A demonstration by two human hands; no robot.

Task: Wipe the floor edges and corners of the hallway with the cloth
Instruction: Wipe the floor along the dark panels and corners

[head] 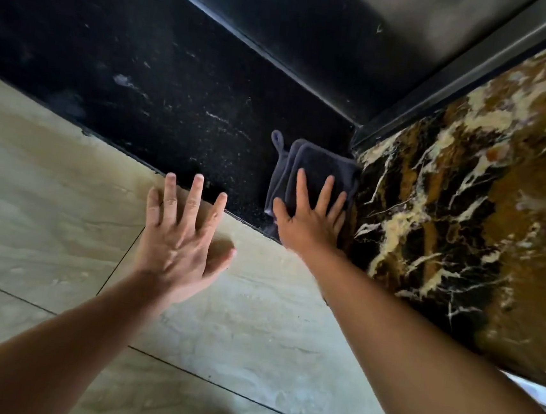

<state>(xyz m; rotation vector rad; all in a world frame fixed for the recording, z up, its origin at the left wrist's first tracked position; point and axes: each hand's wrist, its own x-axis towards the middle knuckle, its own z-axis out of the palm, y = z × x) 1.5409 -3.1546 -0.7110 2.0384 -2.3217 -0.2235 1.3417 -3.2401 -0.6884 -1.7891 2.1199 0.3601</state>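
- Beige floor tiles (48, 205): nearest surface, pale stone with dark grout lines; both forearms reach out across them.
- Left hand (182, 231): flat on the beige tile at its border with the dark strip, fingers (196, 196) spread and released, grasping nothing; judged to be a bracing support.
- Right hand (311, 215): palm down on the cloth, fingers splayed and pressing flat, not clenched around it.
- Cloth (305, 166): dark, folded, a small hanging loop at its far-left corner; it lies on the black floor strip, its right edge touching the marbled wall.
- Black floor strip (175, 97): speckled dark stone with pale dusty smears visible to the left of the cloth.
- Marbled wall (466, 198): brown, black and cream veining, rising on the right.
- Corner (355, 138): where strip, wall and a dark metal frame (460, 84) meet, just beyond the cloth.
- Risk, judged: the folded thickness may ride over the seam and leave dust in the corner itself; flat-palm pressure without a grip could let the cloth slide out or unfold; the smears at left may be missed if wiping stays near the wall.
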